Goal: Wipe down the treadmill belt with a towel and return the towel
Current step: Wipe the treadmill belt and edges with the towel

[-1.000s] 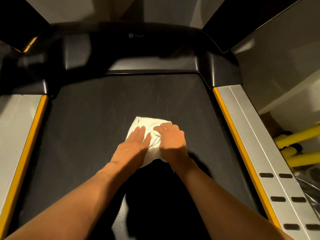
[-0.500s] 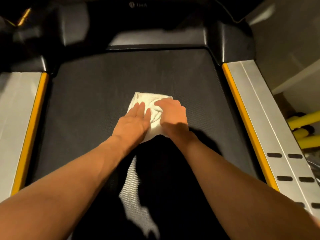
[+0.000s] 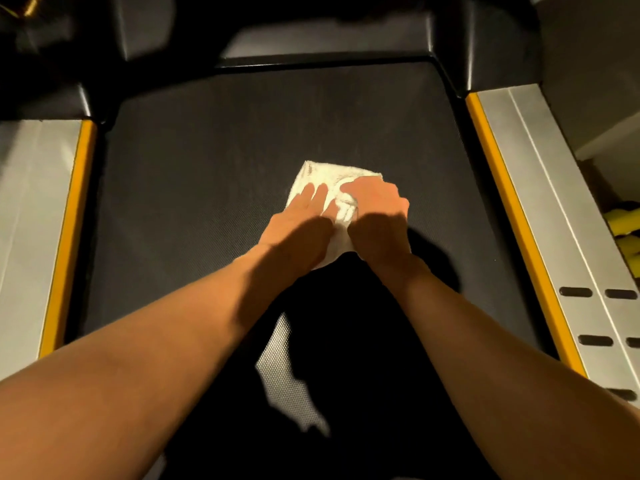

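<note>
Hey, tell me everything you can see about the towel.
The towel is small, white and looks like soft terry cloth. It lies bunched, not spread flat, on the dark treadmill belt, near the middle of its width. The left hand presses on it with straight fingers; the right hand grips a fold with curled fingers. The hands hide much of it; its far edge and a strip between them show.

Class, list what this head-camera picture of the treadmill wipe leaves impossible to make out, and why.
Head view only:
1. Near half of the towel: covered by the left hand and right hand.
2. Near end of the belt: lost in the person's shadow.
3. Yellow objects at right: cut off by the frame edge.
</note>
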{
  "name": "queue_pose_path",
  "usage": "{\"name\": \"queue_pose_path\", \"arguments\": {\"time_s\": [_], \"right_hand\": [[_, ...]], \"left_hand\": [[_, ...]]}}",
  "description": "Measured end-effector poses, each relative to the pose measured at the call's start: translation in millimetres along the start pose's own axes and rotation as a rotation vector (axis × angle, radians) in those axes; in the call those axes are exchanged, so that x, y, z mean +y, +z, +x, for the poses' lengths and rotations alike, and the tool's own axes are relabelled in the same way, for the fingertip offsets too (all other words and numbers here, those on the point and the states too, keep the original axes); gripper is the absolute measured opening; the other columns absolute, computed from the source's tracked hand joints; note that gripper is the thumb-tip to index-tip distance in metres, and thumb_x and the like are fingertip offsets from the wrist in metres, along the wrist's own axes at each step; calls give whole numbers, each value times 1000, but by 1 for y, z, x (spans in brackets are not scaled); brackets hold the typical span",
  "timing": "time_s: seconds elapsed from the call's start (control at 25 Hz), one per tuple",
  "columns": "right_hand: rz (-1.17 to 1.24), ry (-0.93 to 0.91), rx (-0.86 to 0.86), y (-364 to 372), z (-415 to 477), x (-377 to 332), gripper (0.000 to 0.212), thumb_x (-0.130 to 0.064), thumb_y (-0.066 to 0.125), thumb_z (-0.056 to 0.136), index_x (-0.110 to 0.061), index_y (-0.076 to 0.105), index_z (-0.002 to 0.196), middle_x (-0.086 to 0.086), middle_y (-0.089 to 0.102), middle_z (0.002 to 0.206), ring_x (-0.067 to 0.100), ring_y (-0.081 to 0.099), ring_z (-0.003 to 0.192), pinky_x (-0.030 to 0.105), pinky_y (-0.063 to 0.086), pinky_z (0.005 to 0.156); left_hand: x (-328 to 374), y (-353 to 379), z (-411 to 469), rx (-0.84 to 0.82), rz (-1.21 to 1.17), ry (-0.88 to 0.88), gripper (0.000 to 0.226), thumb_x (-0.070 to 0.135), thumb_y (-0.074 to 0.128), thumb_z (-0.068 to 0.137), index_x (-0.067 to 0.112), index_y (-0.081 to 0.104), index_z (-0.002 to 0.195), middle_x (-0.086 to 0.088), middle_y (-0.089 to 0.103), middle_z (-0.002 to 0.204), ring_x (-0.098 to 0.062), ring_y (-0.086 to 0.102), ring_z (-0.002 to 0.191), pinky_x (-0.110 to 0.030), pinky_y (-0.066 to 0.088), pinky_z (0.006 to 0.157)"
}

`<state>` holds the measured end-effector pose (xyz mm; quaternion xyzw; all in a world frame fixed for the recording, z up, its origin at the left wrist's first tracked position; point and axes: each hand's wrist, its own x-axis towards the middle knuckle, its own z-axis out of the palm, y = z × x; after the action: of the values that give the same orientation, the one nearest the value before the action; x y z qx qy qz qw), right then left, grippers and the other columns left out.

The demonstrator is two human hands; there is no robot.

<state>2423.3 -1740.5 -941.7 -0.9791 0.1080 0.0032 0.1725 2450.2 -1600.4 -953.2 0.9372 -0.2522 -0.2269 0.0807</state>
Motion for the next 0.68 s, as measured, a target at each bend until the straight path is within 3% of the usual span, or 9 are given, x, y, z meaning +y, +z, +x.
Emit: {"name": "queue_pose_path", "arguments": {"time_s": [0.08,0.16,0.28,0.36,0.48,0.56,0.68], "right_hand": [[32,-126,33,-2,-14,12,37,-10,56,85,-21,62,121,7,61,125,30,57,113,42,47,92],[2,-217,83,-10,-35,41,40,-8,56,80,-17,66,117,13,65,120,37,60,108,46,50,91],[77,4,111,-22,-24,52,35,-16,44,87,-18,68,112,11,65,118,36,59,108,44,49,92],[76,213,69,-20,-9,38,34,-15,45,92,-20,61,121,7,58,129,29,51,118,37,42,98],[83,21,129,-12,-22,32,30,-13,56,89,-10,64,118,15,63,122,37,58,112,43,48,93],[135,-72,81,-21,-41,55,31,-14,55,88,-9,66,117,17,64,120,37,59,111,47,48,96],[26,-3,-40,-39,-33,76,32,-21,54,94,-11,61,123,13,60,127,34,55,116,43,42,103]], "left_hand": [[-1,-5,-3,-47,-46,-3,63,60,28,91,34,25,148,6,-1,161,-22,5,148,-38,15,116],[16,-9,-14,3,3,61,51,44,38,98,36,27,147,4,11,160,-25,18,145,-38,27,113],[48,-10,-12,53,130,225,48,31,41,99,33,29,146,-5,29,154,-26,31,140,-44,40,105],[43,-9,13,-9,96,210,48,34,44,98,30,35,145,-4,29,154,-27,33,138,-43,38,108],[34,-4,22,0,124,284,54,59,49,87,38,45,137,7,47,140,-16,52,120,-26,41,99],[44,-7,3,-36,233,326,50,42,51,92,36,40,141,1,52,129,-17,55,113,-30,47,92],[71,-9,-8,38,127,275,59,19,47,97,34,23,149,-8,45,141,-29,44,128,-43,43,101]]}}
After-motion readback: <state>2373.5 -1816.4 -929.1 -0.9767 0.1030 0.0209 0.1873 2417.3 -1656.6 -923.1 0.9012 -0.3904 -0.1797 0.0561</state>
